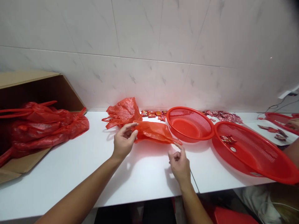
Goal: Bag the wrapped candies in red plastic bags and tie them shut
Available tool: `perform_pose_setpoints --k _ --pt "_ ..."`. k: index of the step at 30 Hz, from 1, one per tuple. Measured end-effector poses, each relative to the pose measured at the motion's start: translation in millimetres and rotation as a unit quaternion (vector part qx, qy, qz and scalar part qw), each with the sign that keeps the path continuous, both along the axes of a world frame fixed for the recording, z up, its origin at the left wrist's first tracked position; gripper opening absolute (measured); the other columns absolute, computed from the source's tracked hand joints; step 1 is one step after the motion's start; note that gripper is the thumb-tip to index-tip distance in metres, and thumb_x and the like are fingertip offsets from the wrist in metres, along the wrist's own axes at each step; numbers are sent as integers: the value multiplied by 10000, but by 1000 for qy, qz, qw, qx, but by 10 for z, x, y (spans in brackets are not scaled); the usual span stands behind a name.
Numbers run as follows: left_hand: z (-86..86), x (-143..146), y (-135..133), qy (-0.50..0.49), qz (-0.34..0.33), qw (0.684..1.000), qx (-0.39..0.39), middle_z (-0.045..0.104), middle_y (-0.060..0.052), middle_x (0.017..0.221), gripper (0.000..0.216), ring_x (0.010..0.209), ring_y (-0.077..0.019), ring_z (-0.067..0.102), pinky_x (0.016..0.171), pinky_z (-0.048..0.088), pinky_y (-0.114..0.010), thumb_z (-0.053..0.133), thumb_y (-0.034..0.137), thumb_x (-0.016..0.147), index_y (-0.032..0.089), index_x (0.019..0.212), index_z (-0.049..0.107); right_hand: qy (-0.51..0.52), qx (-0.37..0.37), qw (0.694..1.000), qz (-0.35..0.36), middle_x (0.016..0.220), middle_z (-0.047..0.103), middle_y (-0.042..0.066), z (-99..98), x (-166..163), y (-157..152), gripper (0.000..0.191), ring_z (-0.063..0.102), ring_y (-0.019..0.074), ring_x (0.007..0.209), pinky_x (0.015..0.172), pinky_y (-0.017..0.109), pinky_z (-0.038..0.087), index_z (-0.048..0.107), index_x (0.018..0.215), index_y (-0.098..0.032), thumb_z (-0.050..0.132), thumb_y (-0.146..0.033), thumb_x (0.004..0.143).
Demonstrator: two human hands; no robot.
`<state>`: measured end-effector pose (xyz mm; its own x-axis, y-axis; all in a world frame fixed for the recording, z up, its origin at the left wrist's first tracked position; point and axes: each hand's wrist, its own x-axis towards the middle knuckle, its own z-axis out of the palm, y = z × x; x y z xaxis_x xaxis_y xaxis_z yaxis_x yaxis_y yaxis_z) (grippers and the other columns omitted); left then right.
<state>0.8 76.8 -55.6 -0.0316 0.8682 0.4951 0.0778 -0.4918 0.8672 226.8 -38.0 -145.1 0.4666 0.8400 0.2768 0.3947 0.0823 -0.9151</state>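
A thin red plastic bag is stretched above the white table between my two hands. My left hand pinches its left end between thumb and fingers. At the other end, my right hand has its index finger at the bag's narrow corner, apparently hooked in it, while the other fingers curl in and the thumb stands apart. Just behind my left hand lies a crumpled red plastic bag. Beyond the stretched bag, several small red packets line up along the wall.
An open cardboard box with red plastic bags stands at the left. To the right are a round red basket and a larger red basket holding a few packets. Another person's hand shows at the far right, near loose packets.
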Motion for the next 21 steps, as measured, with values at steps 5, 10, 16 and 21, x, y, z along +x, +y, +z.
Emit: perform_pose_setpoints --k 5,10,16,21 --pt "5 -205 -430 15 -41 997 -68 750 -84 1120 339 621 -107 663 595 572 -257 730 335 917 193 1225 709 -142 227 961 69 798 709 16 457 -449 56 161 665 151 673 676 269 542 717 1079 -217 585 -228 989" --pt "45 -351 -653 41 -68 993 -82 753 -77 1109 325 660 -123 678 624 600 -271 714 338 939 219 1241 705 -307 86 927 195 1259 717 90 565 -781 281 341 708 233 1074 892 340 567 717 1266 -251 565 -178 970" --pt "51 -441 -735 104 -76 990 -62 741 -93 1138 295 672 -130 682 626 601 -276 634 335 989 221 1245 726 -442 -137 863 206 1052 756 69 579 -686 399 248 733 224 837 686 300 488 729 1151 -244 588 -194 953" --pt "-13 -451 -703 163 -48 985 -37 717 -95 1256 378 693 -141 702 697 619 -307 607 307 993 275 1363 680 -322 -65 920 212 964 726 78 701 -438 308 158 709 234 859 745 332 492 613 960 -212 461 -178 983"
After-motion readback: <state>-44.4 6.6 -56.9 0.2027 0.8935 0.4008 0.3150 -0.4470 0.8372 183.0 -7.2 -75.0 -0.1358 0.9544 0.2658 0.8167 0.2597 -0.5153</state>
